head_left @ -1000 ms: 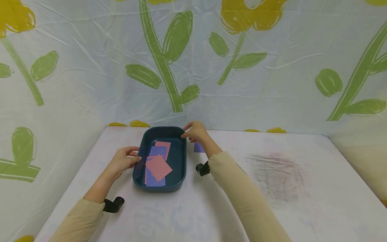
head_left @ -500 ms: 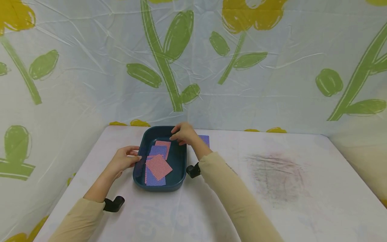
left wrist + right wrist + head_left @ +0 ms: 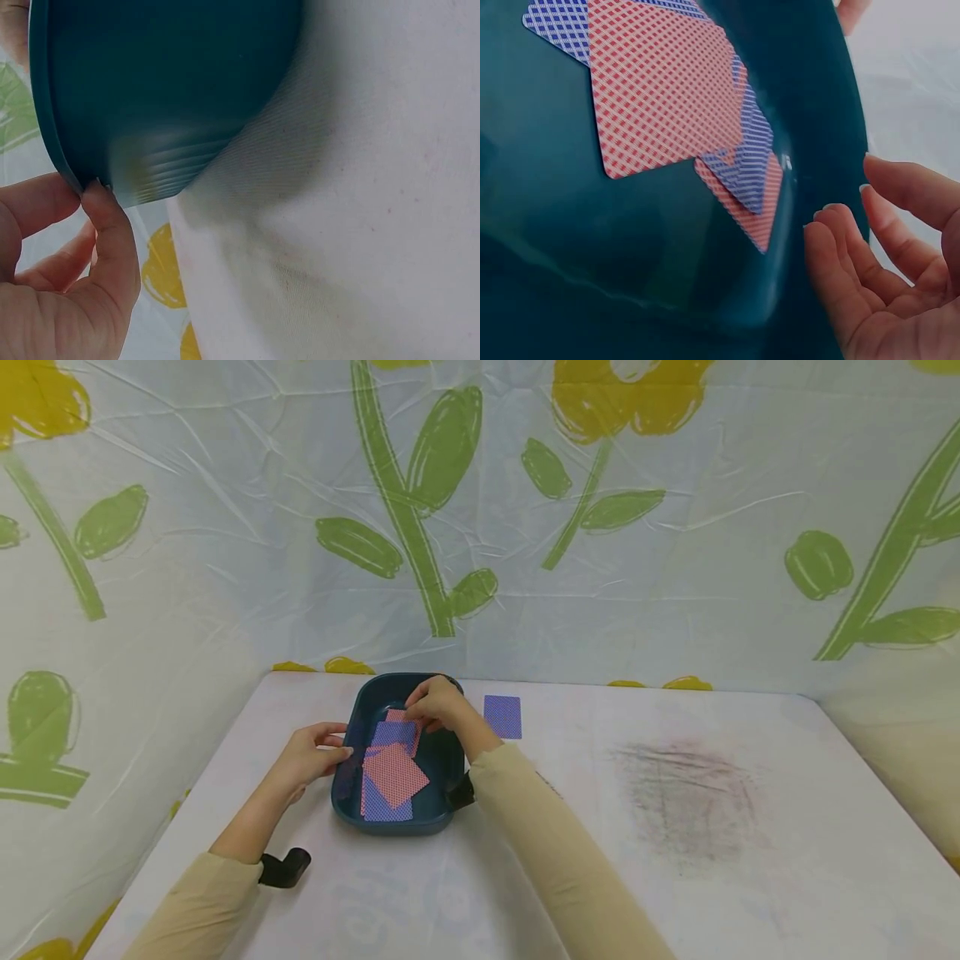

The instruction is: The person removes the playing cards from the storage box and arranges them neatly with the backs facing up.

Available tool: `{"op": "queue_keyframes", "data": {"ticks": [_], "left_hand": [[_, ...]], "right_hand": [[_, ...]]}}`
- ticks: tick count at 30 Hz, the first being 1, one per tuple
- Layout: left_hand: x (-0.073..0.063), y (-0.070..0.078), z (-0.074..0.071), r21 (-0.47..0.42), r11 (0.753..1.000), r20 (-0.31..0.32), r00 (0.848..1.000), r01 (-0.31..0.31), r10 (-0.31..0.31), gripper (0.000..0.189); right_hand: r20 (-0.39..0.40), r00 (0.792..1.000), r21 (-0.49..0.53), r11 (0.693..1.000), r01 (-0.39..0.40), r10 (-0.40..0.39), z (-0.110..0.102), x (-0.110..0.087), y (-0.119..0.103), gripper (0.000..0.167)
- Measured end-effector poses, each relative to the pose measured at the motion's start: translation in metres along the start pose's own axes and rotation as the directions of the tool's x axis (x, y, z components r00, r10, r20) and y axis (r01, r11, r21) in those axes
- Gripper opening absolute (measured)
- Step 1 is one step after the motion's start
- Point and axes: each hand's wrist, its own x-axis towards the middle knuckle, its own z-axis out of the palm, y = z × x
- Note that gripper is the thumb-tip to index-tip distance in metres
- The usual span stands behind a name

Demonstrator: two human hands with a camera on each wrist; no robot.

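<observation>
A dark teal plastic tub [image 3: 442, 752] sits on the table with several playing cards inside, red-backed and blue-backed and overlapping. A red-backed card [image 3: 395, 775] lies on top of the pile; further back is a blue-backed card [image 3: 394, 732]. My left hand [image 3: 311, 756] pinches the tub's left rim between thumb and finger, as the left wrist view shows at the rim [image 3: 56, 142]. Over the far part of the tub hovers my right hand [image 3: 441, 702], fingers loosely bent and holding nothing. In the right wrist view its fingertips [image 3: 819, 232] overlap the tub's inner wall.
One blue-backed card [image 3: 502, 717] lies alone on the white table just right of the tub. A dark smudge [image 3: 690, 802] marks the cloth further right. Behind the table hangs a flower-printed curtain [image 3: 600, 602].
My right hand has moved left from the tub's far right corner to over the cards inside. The blue-backed card on the table has come fully into view. My left hand stays put.
</observation>
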Motion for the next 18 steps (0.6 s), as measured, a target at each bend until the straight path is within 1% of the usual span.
{"op": "queue_keyframes", "data": {"ticks": [6,10,13,18], "left_hand": [[-0.001,-0.001,0.0,-0.011,1.0,0.0,1.0,-0.001,0.001,0.046],[-0.001,-0.001,0.0,-0.022,1.0,-0.003,1.0,0.006,-0.006,0.046],[-0.001,-0.001,0.0,-0.026,1.0,-0.003,1.0,0.004,-0.004,0.046],[0.0,0.0,0.001,-0.024,1.0,-0.004,1.0,-0.001,0.001,0.046]], "right_hand": [[0.01,0.997,-0.018,0.997,-0.078,0.079,0.013,0.003,0.006,0.009],[0.049,0.992,-0.032,0.993,-0.113,0.114,0.022,0.005,0.009,0.01],[0.07,0.989,-0.061,0.99,-0.124,0.128,0.027,0.007,0.011,0.011],[0.068,0.986,-0.164,0.977,-0.139,0.152,0.033,0.013,0.01,0.016]]}}
